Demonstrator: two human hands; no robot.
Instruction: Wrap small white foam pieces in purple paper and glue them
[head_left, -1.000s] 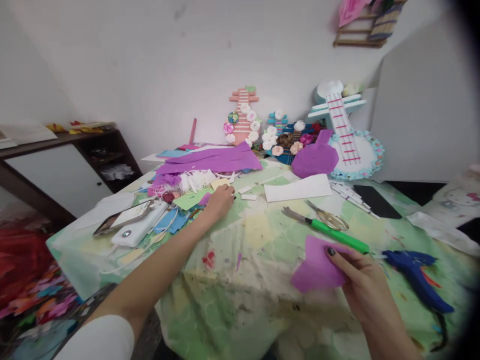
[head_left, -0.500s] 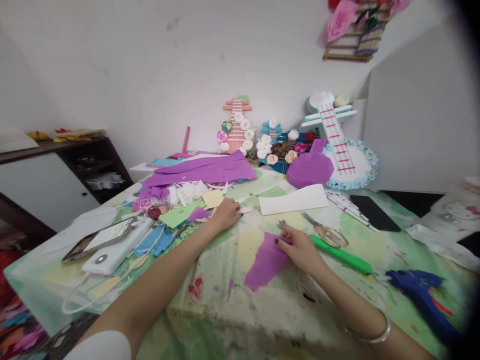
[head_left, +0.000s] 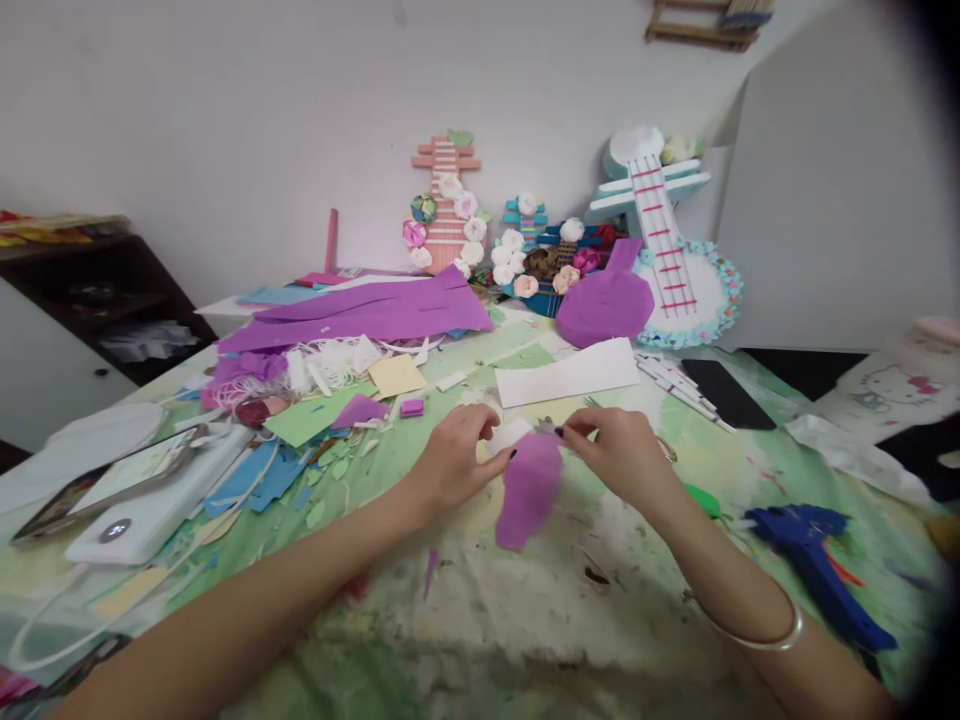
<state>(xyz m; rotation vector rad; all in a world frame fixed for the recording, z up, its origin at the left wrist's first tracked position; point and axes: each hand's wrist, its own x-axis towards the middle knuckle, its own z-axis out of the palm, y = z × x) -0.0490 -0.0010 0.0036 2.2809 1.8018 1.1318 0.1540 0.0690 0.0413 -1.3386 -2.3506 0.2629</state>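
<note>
1. While my right hand (head_left: 619,450) bends inward with thumb and fingertips brought together, I see them pinching the upper right corner of the purple piece (head_left: 529,490).
2. From that grip, the piece spreads leftward and toward me, filling the space between the two hands.
3. My left hand (head_left: 457,455) is half curled, thumb parted from the forefinger; its thumb tip is at the purple piece's upper left edge, though I can't tell whether it touches.
4. Just off those left fingertips I make out a small white piece (head_left: 510,433); whether they have hold of it, I can't tell.
5. Beyond both hands lies a long white strip (head_left: 566,375).
6. To the left hand's left, and farther off, sits a small magenta block (head_left: 412,408).
7. Nearer me than the left hand, I find a purple sliver (head_left: 430,573).
8. Right of the right hand lies a blue glue gun (head_left: 821,570), well apart from it.
</note>
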